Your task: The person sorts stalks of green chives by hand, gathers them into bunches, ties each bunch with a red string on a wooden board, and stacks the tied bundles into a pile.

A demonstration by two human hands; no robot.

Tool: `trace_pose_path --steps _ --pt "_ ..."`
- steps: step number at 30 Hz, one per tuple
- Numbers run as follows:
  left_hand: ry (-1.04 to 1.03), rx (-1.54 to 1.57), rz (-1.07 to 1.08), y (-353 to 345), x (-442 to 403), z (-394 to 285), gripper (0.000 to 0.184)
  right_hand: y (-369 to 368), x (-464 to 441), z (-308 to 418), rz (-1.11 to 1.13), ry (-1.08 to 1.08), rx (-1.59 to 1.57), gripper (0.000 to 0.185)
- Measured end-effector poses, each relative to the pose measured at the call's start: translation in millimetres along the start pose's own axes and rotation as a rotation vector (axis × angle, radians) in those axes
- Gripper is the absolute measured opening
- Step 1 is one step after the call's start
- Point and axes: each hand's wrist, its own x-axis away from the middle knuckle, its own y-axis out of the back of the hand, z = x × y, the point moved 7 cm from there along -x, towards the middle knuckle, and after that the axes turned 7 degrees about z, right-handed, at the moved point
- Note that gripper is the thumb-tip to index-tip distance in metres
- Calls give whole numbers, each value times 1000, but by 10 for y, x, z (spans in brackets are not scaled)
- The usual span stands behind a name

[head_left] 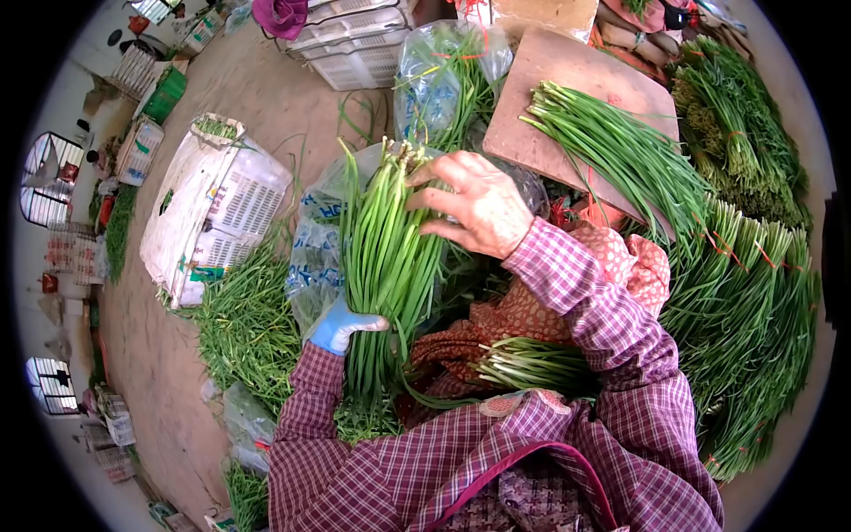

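Note:
My left hand, in a blue and white glove, is closed around the lower part of a bunch of garlic chives, thumb across the front. The bunch stands upright with its pale stalk ends at the top. Bare, my right hand reaches over those upper stalks from the right. Its fingers are curved and spread apart, with the tips against the bunch's side. On my lap, over a red patterned cloth, lies a smaller bunch of chives with white ends.
A board at upper right carries a chive bunch. Tied bunches are piled along the right. Loose greens lie on the floor at left beside a white crate. A plastic bag stands ahead.

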Motion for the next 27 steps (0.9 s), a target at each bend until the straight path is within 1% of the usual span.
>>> trace_pose_path --steps 2,3,6,7,9,10,11,13,15,17,19,20,21,23,24,25,26,27 --pt "-137 3 9 -59 18 -108 59 -39 -45 54 -28 31 25 27" --pt "-139 3 8 -61 30 -118 59 -64 -41 36 -29 33 25 27" --pt "-91 -1 -2 -54 38 -114 63 -118 -32 12 -15 71 -9 16" --pt "-81 -10 -2 -56 37 -109 65 -114 -28 -4 -16 69 -6 16" --pt "-66 -19 1 -27 19 -82 66 -116 -26 -93 7 1 -97 16" --pt "-25 -9 25 10 -14 -16 69 -62 -44 -95 -58 2 -112 13" --pt "17 1 49 19 -37 32 73 -73 -48 -99 -59 -3 -111 13" --pt "17 16 56 -94 10 -77 74 -6 8 -357 -258 -276 -506 11" --pt "17 35 55 -133 41 -102 75 -113 106 -615 -246 -583 -867 11" --pt "-57 -28 34 -117 53 -146 76 -17 202 -824 -395 -616 -1024 12" --pt "-75 -16 26 -91 60 -132 77 83 338 -1033 -479 -644 -981 14" --pt "-92 -9 23 -72 60 -128 77 112 396 -1123 -311 -660 -758 17" --pt "-92 -9 22 -30 53 -103 77 187 392 -1059 -165 -590 -424 21" --pt "-8 -17 15 67 22 -6 79 129 430 -893 50 -543 110 25" --pt "-8 -19 16 57 7 -12 79 153 382 -732 22 -493 112 26" --pt "-58 -47 21 30 -9 -49 78 164 297 -546 -5 -442 112 27" --pt "-107 -74 24 4 -17 -81 77 120 220 -400 15 -398 75 26" --pt "-106 -75 22 -24 -17 -97 77 58 171 -263 24 -342 92 26"
